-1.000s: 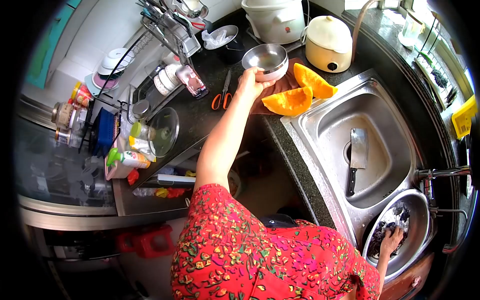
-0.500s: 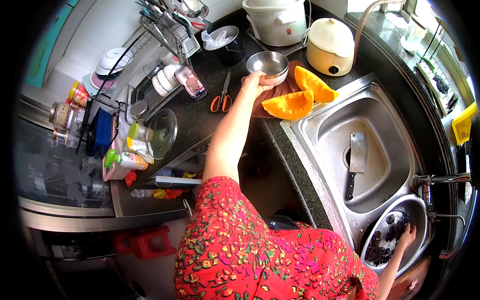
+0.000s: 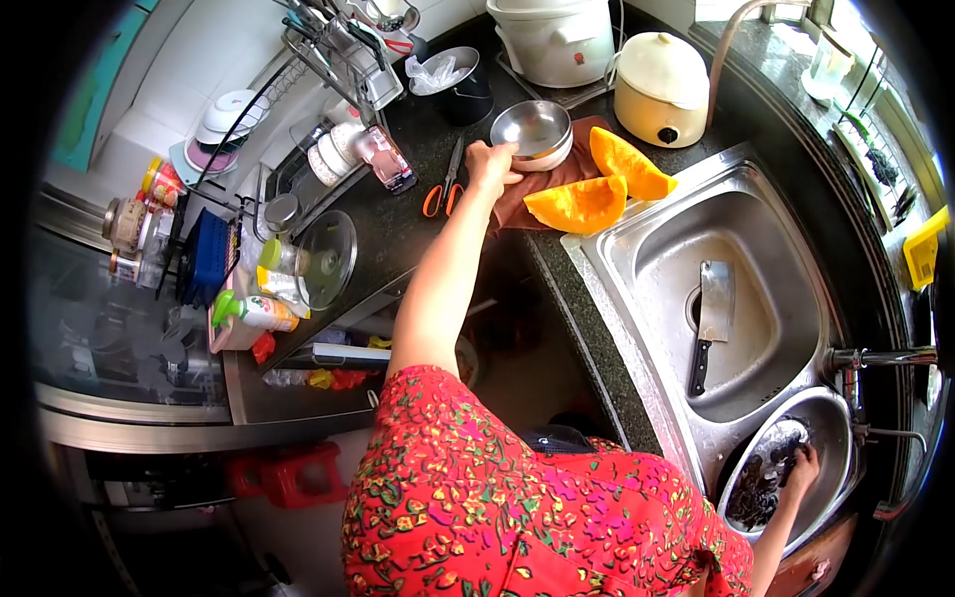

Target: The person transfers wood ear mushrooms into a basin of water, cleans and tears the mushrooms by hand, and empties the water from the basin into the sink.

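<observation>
My left hand is at the left side of a metal bowl, thumb and fingers apart, fingertips right by its rim. The bowl stands on a brown cloth. Two orange pumpkin wedges lie to its right, one behind the other. At the lower right my right hand reaches into a metal basin, its fingers curled at dark, wet, leafy-looking pieces in water. Its fingertips are partly hidden among them.
A cleaver lies in the steel sink beside the basin, under a faucet. Orange-handled scissors, a black pail and a cream cooker stand or lie around the bowl. A glass lid rests at left.
My left hand has slid off the bowl's rim, slightly left and down, while the bowl stays in place. My right hand has moved up and inward, its fingers curling at the dark pieces.
</observation>
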### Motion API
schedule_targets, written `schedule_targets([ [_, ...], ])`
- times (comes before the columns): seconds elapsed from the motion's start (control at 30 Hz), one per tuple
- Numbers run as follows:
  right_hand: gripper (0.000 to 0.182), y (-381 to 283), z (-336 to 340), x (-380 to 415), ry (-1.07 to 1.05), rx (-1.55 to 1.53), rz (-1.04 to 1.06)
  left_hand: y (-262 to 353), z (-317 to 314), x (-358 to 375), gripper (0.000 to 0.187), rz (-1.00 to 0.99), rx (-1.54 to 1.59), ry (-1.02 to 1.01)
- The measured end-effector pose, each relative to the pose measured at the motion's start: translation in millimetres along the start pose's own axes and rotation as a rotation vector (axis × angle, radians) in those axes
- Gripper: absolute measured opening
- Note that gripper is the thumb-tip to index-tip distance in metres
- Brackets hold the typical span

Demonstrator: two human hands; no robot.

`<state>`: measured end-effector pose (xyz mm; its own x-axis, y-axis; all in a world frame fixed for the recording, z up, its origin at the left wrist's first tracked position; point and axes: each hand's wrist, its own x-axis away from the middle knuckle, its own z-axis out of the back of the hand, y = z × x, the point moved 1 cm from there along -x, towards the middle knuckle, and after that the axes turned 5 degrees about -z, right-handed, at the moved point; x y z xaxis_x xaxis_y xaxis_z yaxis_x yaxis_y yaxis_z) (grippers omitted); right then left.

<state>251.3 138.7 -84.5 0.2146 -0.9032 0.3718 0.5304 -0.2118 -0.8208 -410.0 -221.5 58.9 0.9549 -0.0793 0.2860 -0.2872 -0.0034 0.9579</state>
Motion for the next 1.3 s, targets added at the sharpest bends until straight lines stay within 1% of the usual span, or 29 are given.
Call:
schedule_targets([
  [0.03, 0.025, -19.2, 5.6, 9.5, -0.053, -0.039, -0.216, 3.2, 1.9, 7.7, 0.042, -0.388, -0.421, 0.148],
  [0.07, 0.021, -23.6, 8.6, 10.1, -0.06, -0.073, -0.16, 5.9, 0.9, 19.9, 0.041, -0.776, -0.84, 0.294],
  [0.1, 0.017, -24.7, 10.9, 11.4, -0.067, -0.107, -0.104, 15.1, -4.9, 42.8, 0.04, -0.818, -0.777, 0.262],
  [0.13, 0.015, -10.5, 9.1, 3.0, 0.036, -0.227, -0.05, 19.3, -12.6, 61.4, 0.039, -0.784, -0.649, 0.126],
  [0.17, 0.015, -14.2, 10.4, 7.1, 0.038, -0.225, -0.052, 20.2, -21.8, 80.2, 0.038, -0.744, -0.519, -0.007],
  [0.23, 0.024, -27.4, 9.2, 17.8, -0.192, -0.45, -0.191, 13.8, -45.4, 124.7, 0.031, -0.711, -0.399, -0.185],
  [0.3, 0.028, -46.0, -6.5, 39.9, -0.189, -0.444, -0.169, -7.8, -69.4, 155.5, 0.022, -0.616, -0.328, -0.474],
  [0.33, 0.028, -52.5, -14.9, 48.0, -0.229, -0.493, -0.101, -27.8, -82.8, 165.6, 0.016, -0.653, -0.366, -0.584],
  [0.37, 0.028, -56.0, -18.7, 52.2, -0.268, -0.54, -0.034, -36.0, -96.8, 189.6, 0.015, -0.679, -0.324, -0.633],
  [0.4, 0.026, -56.4, -18.9, 53.0, -0.302, -0.468, 0.001, -55.9, -111.4, 202.7, 0.014, -0.595, -0.306, -0.744],
  [0.43, 0.026, -53.8, -15.5, 51.6, -0.301, -0.469, 0.0, -72.2, -125.5, 219.7, 0.016, -0.643, -0.264, -0.831],
  [0.5, 0.026, -48.5, -4.6, 48.3, -0.349, -0.359, -0.105, -97.3, -147.9, 257.3, 0.017, -0.669, -0.265, -0.958],
  [0.53, 0.021, -71.5, -16.0, 68.2, -0.215, -0.285, -0.115, -102.1, -155.2, 275.3, 0.018, -0.68, -0.283, -1.028],
  [0.57, 0.021, -69.0, -12.8, 65.9, -0.21, -0.286, -0.116, -104.7, -161.7, 292.1, 0.02, -0.691, -0.301, -1.099],
  [0.63, 0.02, -62.2, -5.4, 60.1, -0.288, -0.011, 0.074, -113.4, -171.2, 318.9, 0.02, -0.587, -0.209, -1.235],
  [0.67, 0.02, -69.3, -11.2, 67.0, -0.23, -0.142, 0.0, -115.9, -174.7, 329.7, 0.021, -0.565, -0.234, -1.269],
  [0.7, 0.02, -66.1, -8.1, 63.4, -0.227, -0.145, -0.003, -117.4, -177.7, 339.4, 0.022, -0.543, -0.261, -1.303],
  [0.77, 0.018, -65.4, -5.5, 57.0, -0.296, -0.342, 0.014, -113.1, -180.1, 353.3, 0.024, -0.464, -0.307, -1.394],
  [0.8, 0.015, -72.8, -10.4, 61.8, -0.206, -0.344, 0.029, -121.0, -182.4, 359.4, 0.024, -0.49, -0.265, -1.377],
  [0.83, 0.015, -75.0, -10.3, 59.9, -0.206, -0.347, 0.028, -130.4, -186.7, 366.8, 0.023, -0.515, -0.223, -1.36],
  [0.9, 0.017, -77.5, -10.4, 58.7, -0.308, -0.36, 0.022, -134.8, -192.6, 377.5, 0.023, -0.511, -0.217, -1.355],
  [0.97, 0.022, -81.0, -14.5, 61.7, -0.296, -0.397, 0.007, -143.9, -203.7, 384.8, 0.023, -0.505, -0.21, -1.351],
  [1.03, 0.028, -84.3, -19.8, 67.1, -0.337, -0.53, -0.049, -161.5, -219.8, 389.4, 0.02, -0.281, -0.224, -1.437],
  [1.07, 0.031, -86.9, -23.5, 72.4, -0.296, -0.543, -0.065, -162.0, -224.0, 394.6, 0.019, -0.091, -0.177, -1.443],
  [1.1, 0.032, -90.2, -25.0, 80.8, -0.308, -0.547, -0.101, -167.5, -232.0, 398.7, 0.019, -0.066, -0.222, -1.459],
  [1.17, 0.03, -97.3, -30.9, 96.7, -0.345, -0.473, -0.029, -165.9, -238.7, 408.8, 0.021, -0.09, -0.211, -1.439],
  [1.2, 0.026, -106.9, -34.7, 109.7, -0.32, -0.4, 0.002, -163.2, -240.7, 414.9, 0.025, -0.046, -0.151, -1.442],
  [1.23, 0.018, -104.1, -35.2, 111.2, -0.361, -0.39, 0.018, -159.3, -242.0, 419.6, 0.025, -0.044, -0.151, -1.446],
  [1.3, 0.013, -119.4, -40.2, 132.5, -0.342, -0.391, 0.036, -154.9, -241.7, 426.3, 0.019, 0.111, -0.145, -1.46],
])
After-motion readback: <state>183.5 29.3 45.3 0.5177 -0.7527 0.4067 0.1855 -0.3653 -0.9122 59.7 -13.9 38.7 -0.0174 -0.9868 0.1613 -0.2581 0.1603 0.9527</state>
